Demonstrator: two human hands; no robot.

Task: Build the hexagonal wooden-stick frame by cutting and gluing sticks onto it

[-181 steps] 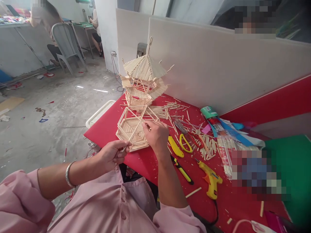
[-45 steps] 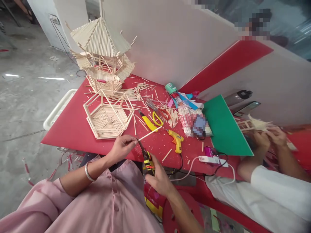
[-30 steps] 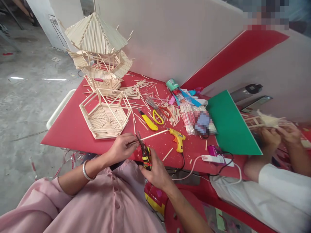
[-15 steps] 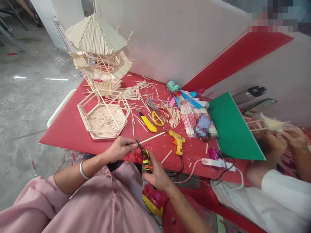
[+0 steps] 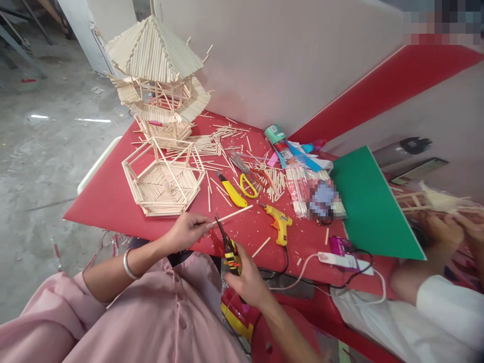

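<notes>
Between the fingertips of my left hand [image 5: 189, 233] is a thin wooden stick [image 5: 237, 214], which points up and to the right over the table's front edge. My right hand [image 5: 245, 276] is closed round the yellow and black handles of a pair of pliers [image 5: 227, 245]. The pliers' narrow dark jaws are at the stick, close to my left fingertips; whether they grip it I cannot tell. Just beyond my left hand lies a hexagonal stick frame [image 5: 166, 187] with a patterned floor. A yellow glue gun [image 5: 279, 223] rests to the right of the stick.
A tall pagoda model of sticks [image 5: 159, 75] stands at the back left of the red table [image 5: 98, 201]. A yellow cutter knife [image 5: 232, 190], scissors [image 5: 248, 185] and loose sticks lie mid-table. A green board [image 5: 374, 201] and power strip [image 5: 344, 261] are right, beside another person's hands [image 5: 449, 229].
The pliers and my right hand have shifted slightly right and down. The stick stays in my left fingers. The whole view has turned a little, moving the table items to the right.
</notes>
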